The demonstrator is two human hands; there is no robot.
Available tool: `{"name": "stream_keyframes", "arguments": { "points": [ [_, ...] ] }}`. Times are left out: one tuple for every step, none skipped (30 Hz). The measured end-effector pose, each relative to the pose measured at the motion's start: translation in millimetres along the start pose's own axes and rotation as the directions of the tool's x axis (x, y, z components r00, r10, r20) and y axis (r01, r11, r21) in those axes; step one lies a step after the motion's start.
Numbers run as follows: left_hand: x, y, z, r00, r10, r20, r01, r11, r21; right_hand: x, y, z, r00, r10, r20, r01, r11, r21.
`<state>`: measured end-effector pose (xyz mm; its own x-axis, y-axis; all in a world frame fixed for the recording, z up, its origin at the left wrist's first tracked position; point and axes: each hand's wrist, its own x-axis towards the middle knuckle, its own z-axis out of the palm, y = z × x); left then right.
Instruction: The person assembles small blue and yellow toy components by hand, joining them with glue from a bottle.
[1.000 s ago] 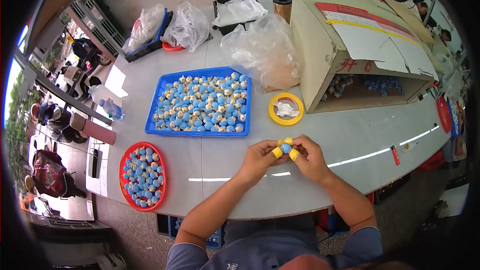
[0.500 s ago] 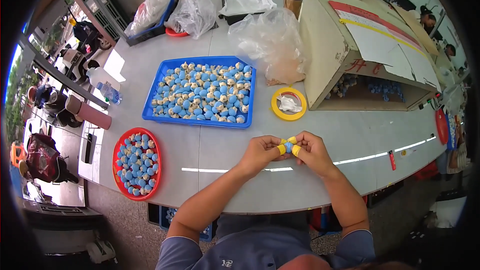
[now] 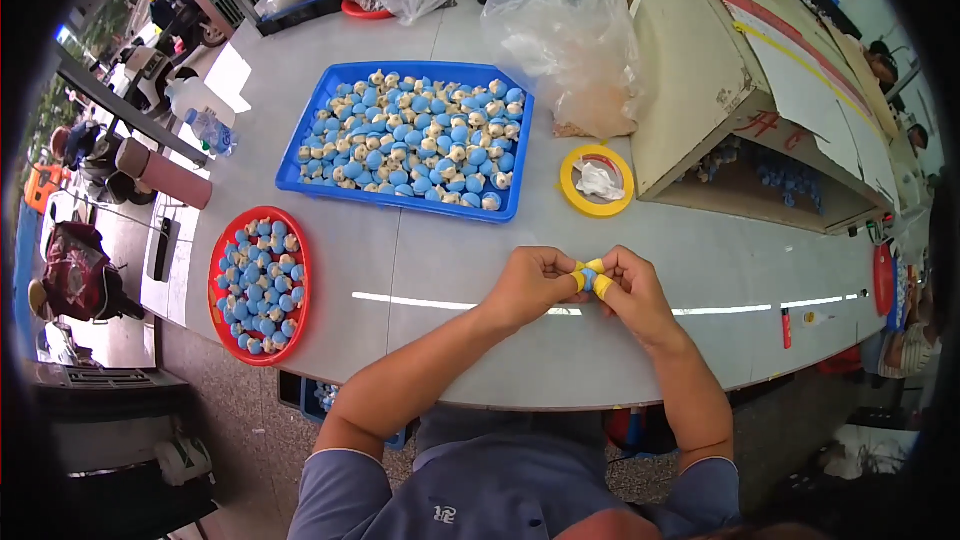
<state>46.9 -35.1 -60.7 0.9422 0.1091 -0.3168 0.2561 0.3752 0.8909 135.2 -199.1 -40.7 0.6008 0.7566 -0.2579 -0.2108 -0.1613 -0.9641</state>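
Note:
My left hand (image 3: pixel 530 285) and my right hand (image 3: pixel 635 290) meet above the table, pinching a small blue piece (image 3: pixel 588 279) between thumbs and forefingers. Yellow wraps cover those fingertips and hide much of the piece. Beyond my hands lies a yellow ring-shaped dish or tape roll (image 3: pixel 573 198) with crumpled white material in its middle. A blue tray (image 3: pixel 400 202) full of small blue-and-cream figures stands to the left. Nearer to me on that side, a round red tray (image 3: pixel 305 285) holds more of the same figures.
A beige box-like cabinet (image 3: pixel 700 60) with blue pieces inside stands at the right. Plastic bags (image 3: pixel 575 50) lie at the back. A pink bottle (image 3: pixel 175 180) and a clear bottle (image 3: pixel 212 132) are on the left; a red cutter-like tool (image 3: pixel 786 328) lies right. People sit beyond the cabinet.
The view has shifted, so the trays and cabinet sit higher in the picture. Both hands keep their pinch on the small blue piece, with slight finger movement.

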Motion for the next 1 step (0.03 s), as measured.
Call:
{"name": "stream_keyframes", "arguments": {
  "points": [
    [0.6,-0.6,-0.3,1.000,-0.008,-0.001,0.008,1.000,0.018,-0.1,-0.1,0.4,1.000,0.006,0.002,-0.006,1.000,-0.002]
  ]
}}
